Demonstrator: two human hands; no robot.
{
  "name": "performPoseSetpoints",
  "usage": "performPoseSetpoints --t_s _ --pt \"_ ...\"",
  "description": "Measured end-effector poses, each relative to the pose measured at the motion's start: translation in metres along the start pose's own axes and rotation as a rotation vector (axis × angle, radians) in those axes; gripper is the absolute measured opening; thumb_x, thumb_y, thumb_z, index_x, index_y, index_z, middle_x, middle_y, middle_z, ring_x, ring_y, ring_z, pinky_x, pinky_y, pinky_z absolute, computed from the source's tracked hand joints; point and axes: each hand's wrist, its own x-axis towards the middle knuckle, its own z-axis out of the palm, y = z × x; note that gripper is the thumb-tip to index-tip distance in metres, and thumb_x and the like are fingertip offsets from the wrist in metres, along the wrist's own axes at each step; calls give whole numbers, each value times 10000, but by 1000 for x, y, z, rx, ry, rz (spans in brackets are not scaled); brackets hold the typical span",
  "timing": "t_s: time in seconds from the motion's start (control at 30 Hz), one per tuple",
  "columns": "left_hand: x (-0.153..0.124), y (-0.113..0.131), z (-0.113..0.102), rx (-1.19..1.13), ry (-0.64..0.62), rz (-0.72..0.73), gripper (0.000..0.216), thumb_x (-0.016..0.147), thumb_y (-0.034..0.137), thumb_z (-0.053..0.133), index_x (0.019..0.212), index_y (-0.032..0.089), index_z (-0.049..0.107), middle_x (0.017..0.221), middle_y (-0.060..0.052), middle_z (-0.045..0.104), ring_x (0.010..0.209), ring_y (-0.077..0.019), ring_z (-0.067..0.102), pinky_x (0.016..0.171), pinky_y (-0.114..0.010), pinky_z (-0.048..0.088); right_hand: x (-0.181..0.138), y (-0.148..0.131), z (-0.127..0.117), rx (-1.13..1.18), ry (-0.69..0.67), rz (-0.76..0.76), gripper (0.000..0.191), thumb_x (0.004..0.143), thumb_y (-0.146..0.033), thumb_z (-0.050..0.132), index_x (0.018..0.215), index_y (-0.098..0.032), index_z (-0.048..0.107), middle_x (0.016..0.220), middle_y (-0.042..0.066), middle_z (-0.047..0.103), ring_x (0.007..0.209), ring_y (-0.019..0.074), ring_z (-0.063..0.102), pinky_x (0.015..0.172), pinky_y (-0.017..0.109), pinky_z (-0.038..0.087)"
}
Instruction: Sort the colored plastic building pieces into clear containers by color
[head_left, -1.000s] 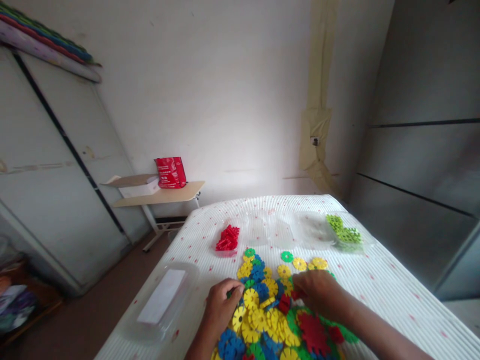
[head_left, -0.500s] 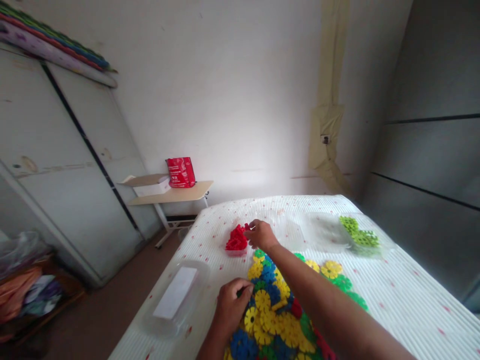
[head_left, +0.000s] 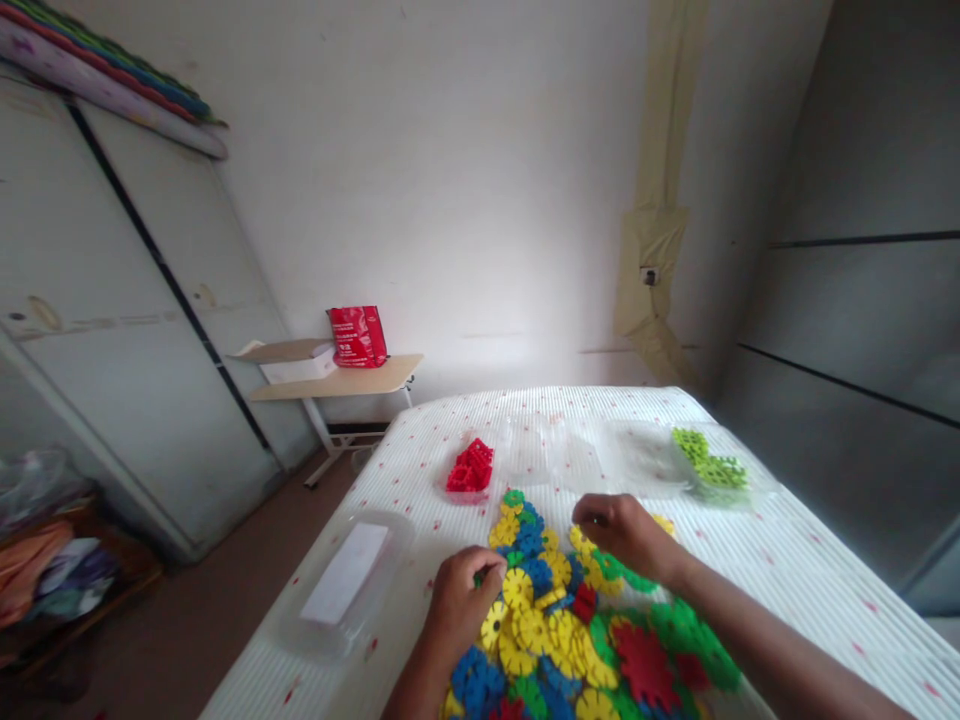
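A spread-out pile of flower-shaped plastic discs (head_left: 536, 630) in yellow, blue, green and red covers the near part of the table. At its left edge my left hand (head_left: 466, 598) is closed, thumb against the curled fingers; a small dark green bit shows there, too little to name. My right hand (head_left: 621, 535) hovers above the pile's right far side, fingers curled downward, with whatever they hold hidden. Beyond the pile, a clear plastic box (head_left: 466, 497) holds red pieces (head_left: 471, 466). Light green pieces (head_left: 712, 463) lie in another clear box at the right.
More clear plastic containers (head_left: 645, 455) stand along the far side of the striped tablecloth (head_left: 420, 440). A clear lid or tray with a white card (head_left: 349, 575) lies at left. Behind, a small side table (head_left: 379, 377) bears a red bag (head_left: 358, 337) and a white box (head_left: 300, 365).
My right hand has come back from beside the box of red pieces to above the right side of the pile. My left hand stays at the pile's left edge. The view has shifted slightly.
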Motion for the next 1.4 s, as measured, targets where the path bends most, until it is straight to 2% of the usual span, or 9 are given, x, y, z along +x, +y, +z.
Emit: performPoseSetpoints --t_s 0.1,0.2,0.53,0.73,0.83,0.97,1.1,1.23,1.4 --pt "1 1 1 18 4 23 234 756 275 496 735 164 701 734 -49 700 724 -176 628 686 -234 463 -30 4 1 -31 -68 -114 217 756 -100 454 799 -195 645 794 -3 645 708 111 569 640 206 417" --pt "1 3 1 30 -4 28 226 747 258 492 724 163 697 718 -46 698 707 -173 627 668 -232 459 -44 -2 8 -63 -132 -133 276 743 -89 460 884 -227 653 876 -1 644 778 116 576 691 208 408" --pt "-1 5 1 63 -35 36 221 747 247 488 715 174 694 726 -43 692 719 -174 618 687 -241 455 -38 -15 24 -337 -248 9 138 663 -170 559 770 -218 632 788 -4 619 668 133 546 556 216 311" --pt "-4 11 3 102 56 176 165 735 214 534 730 200 698 774 -55 680 791 -187 613 764 -280 461 -34 -21 16 -203 -120 9 107 739 -183 530 797 -201 618 791 3 626 713 129 545 640 213 356" --pt "-6 21 8 61 70 210 164 753 224 540 784 205 699 820 -57 679 823 -182 615 780 -272 469 -33 -26 18 -79 -57 -11 96 773 -196 515 818 -198 599 771 -9 598 686 116 516 614 201 356" --pt "-8 31 18 -2 14 146 193 758 283 565 849 177 697 768 -50 675 724 -161 615 687 -236 482 -33 -30 31 -25 5 -21 91 757 -156 518 813 -195 578 740 -18 564 667 111 498 598 195 355" --pt "-9 33 26 -37 -41 76 225 719 332 612 837 166 707 739 -48 678 671 -158 605 624 -228 473 -34 -32 45 -63 29 -58 121 787 -157 515 873 -203 586 817 6 583 723 128 540 652 213 382" --pt "-8 31 27 -84 -69 22 203 686 302 625 790 151 712 716 -47 676 646 -159 595 604 -231 463 -35 -37 52 -89 45 -85 111 816 -196 528 915 -204 578 849 21 569 757 146 551 674 231 406" --pt "-7 30 22 -194 -96 -88 187 666 282 622 758 135 693 679 -29 662 639 -151 577 594 -221 446 -37 -43 52 -14 43 -112 235 756 -64 488 940 -194 556 873 24 571 805 145 551 709 234 425"
